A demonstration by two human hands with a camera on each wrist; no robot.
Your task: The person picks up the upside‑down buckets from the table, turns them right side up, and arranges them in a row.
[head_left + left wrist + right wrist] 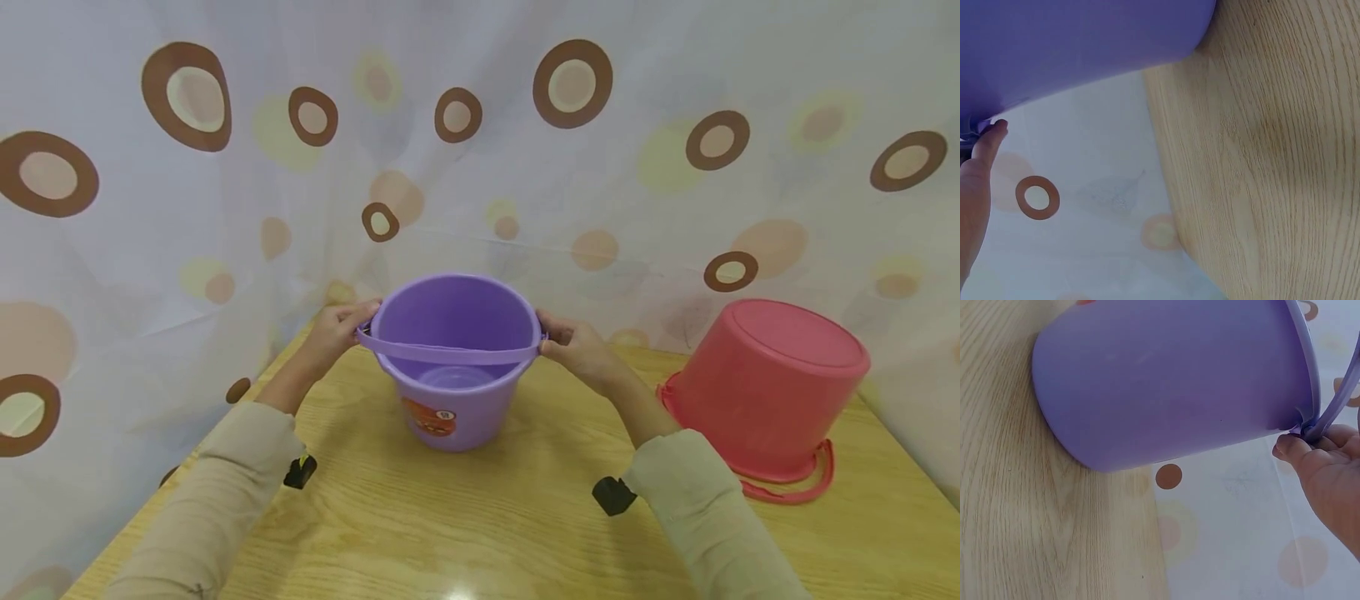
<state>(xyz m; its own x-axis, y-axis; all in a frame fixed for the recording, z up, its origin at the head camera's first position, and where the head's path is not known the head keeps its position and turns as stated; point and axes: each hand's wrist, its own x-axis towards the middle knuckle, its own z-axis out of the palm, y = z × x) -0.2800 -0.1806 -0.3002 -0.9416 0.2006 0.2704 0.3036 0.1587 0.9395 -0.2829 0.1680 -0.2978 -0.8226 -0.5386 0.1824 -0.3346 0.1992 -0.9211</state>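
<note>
A purple bucket (491, 408) stands mouth up on the wooden table, an orange label (431, 418) on its near side. Its purple handle (450, 355) lies across the mouth, towards the near rim. My left hand (335, 335) grips the bucket's left side where the handle joins the rim. On the opposite side, my right hand (585, 354) pinches the other handle joint between thumb and fingers. From the right wrist view, the right fingertips (1291, 445) sit right under the joint. Only part of the left hand (977, 178) shows in the left wrist view.
An upside-down red bucket (765, 392) stands on the right of the table (450, 533), its red handle (806, 492) resting on the wood. A white cloth with brown circles (480, 183) hangs behind and along the left. Small black pieces (613, 495) show by both cuffs.
</note>
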